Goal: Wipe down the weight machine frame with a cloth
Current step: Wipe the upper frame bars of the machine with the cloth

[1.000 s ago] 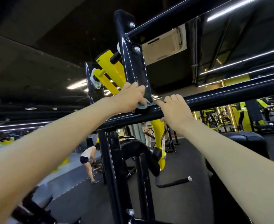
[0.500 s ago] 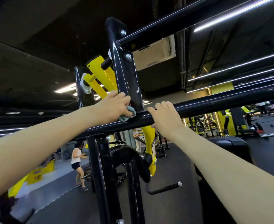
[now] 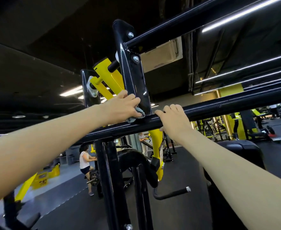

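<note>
Left hand [image 3: 119,107] grips cloth [image 3: 137,114] at the upright plate's [image 3: 134,83] base; right hand [image 3: 173,118] grasps crossbar [image 3: 219,106], running right from cloth.

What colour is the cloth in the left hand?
Greyish-blue; the cloth shows best in the head view.

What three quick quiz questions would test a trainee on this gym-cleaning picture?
1. True or false: the right hand holds the grey cloth.
2. Pick one: the cloth is pressed at the foot of A) the yellow lever, B) the black upright plate, C) the floor mat.
3. What do the right hand's fingers curl over?

Key
1. False: the left hand holds it.
2. B.
3. The horizontal black bar.
</note>
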{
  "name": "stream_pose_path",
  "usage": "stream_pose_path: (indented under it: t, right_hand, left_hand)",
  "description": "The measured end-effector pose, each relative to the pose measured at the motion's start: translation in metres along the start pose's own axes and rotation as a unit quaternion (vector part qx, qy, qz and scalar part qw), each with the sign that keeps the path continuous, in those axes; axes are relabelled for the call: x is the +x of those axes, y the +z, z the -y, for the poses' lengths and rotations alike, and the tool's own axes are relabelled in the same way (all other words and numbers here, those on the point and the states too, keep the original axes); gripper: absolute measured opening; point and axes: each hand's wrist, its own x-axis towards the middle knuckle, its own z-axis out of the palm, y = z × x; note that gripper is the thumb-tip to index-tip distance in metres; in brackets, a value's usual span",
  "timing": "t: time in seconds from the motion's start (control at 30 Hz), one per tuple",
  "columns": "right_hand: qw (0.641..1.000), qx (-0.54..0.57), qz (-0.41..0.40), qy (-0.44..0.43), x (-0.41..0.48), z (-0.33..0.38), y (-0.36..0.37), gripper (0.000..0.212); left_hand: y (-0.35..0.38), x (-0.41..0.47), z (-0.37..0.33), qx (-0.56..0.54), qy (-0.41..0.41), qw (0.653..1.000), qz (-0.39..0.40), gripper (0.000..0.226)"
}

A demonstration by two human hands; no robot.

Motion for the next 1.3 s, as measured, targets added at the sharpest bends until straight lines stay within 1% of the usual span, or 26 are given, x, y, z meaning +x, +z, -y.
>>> stream_pose_path:
  t: [0.03,0.1,0.2,0.3,0.33,0.4,0.47,0.5,0.53,0.6,0.67,0.77,0.87,0.93,1.0,1.07,1.13,1.2,1.3]
  right_hand:
    - [1.0,0.001,-0.001,0.003,0.0,0.0,-0.001,0.052]
    - [1.0,-0.005,0.002,0.0,0.001,0.001,-0.004,0.054]
    - [1.0,-0.014,0.002,0.0,0.0,0.001,-0.004,0.057]
    - [1.0,-0.019,0.002,0.004,0.001,0.001,0.001,0.055]
    - [1.0,-0.021,-0.004,0.007,0.001,0.001,0.003,0.055]
    - [1.0,-0.021,-0.01,0.012,0.001,0.003,0.003,0.054]
    - [1.0,-0.018,-0.009,0.016,0.001,0.003,0.004,0.052]
    - [1.0,-0.02,-0.011,0.017,0.001,0.004,0.004,0.052]
    - [0.999,-0.024,-0.013,0.018,0.001,0.004,0.005,0.052]
    - [0.999,-0.023,-0.015,0.019,0.001,0.004,0.005,0.054]
    - [0.999,-0.022,-0.017,0.02,0.001,0.004,0.006,0.054]
    - [0.999,-0.019,-0.02,0.024,0.002,0.004,0.006,0.052]
    - [0.999,-0.016,-0.015,0.026,0.002,0.005,0.005,0.052]
    - [0.999,-0.017,-0.016,0.025,0.002,0.005,0.005,0.051]
    - [0.999,-0.022,-0.017,0.024,0.002,0.004,0.006,0.052]
    - [0.999,-0.018,-0.016,0.021,0.002,0.003,0.005,0.054]
    - [1.0,-0.016,-0.016,0.017,0.001,0.002,0.002,0.057]
    - [1.0,-0.016,-0.005,0.01,0.0,0.002,-0.001,0.06]
    - [1.0,-0.017,-0.005,0.01,0.001,0.002,-0.002,0.059]
  left_hand:
    - [-0.002,0.009,-0.007,0.011,-0.004,1.0,-0.007,0.046]
    - [-0.009,0.025,-0.016,0.005,-0.017,1.0,0.006,0.043]
    - [-0.012,0.028,-0.013,0.016,-0.003,1.0,0.003,0.043]
    - [-0.004,0.011,0.006,-0.029,0.015,0.999,-0.001,0.046]
    - [-0.002,0.007,0.01,-0.051,0.009,0.999,0.002,0.048]
    - [0.001,0.006,0.013,-0.084,-0.034,0.996,0.005,0.051]
    - [0.0,0.012,0.011,-0.115,-0.097,0.989,-0.018,0.047]
    - [0.0,0.014,0.007,-0.112,-0.116,0.986,-0.031,0.044]
    - [0.001,0.016,0.003,-0.096,-0.119,0.987,-0.053,0.04]
    - [0.005,0.018,-0.004,-0.051,-0.091,0.991,-0.081,0.038]
    - [0.005,0.018,-0.009,-0.052,-0.071,0.992,-0.09,0.036]
    - [0.005,0.015,-0.007,-0.108,-0.076,0.989,-0.071,0.039]
    - [0.005,0.012,-0.003,-0.136,-0.076,0.986,-0.052,0.046]
    - [0.004,0.008,-0.001,-0.12,-0.061,0.991,-0.024,0.053]
    - [0.002,0.007,0.0,-0.074,-0.044,0.996,0.009,0.058]
    - [0.0,0.012,-0.004,-0.033,-0.031,0.999,0.011,0.056]
    - [-0.006,0.026,-0.013,-0.017,-0.027,0.999,0.004,0.049]
    - [-0.011,0.037,-0.02,-0.038,-0.032,0.999,0.012,0.044]
    - [-0.01,0.028,-0.007,-0.106,-0.059,0.992,0.028,0.049]
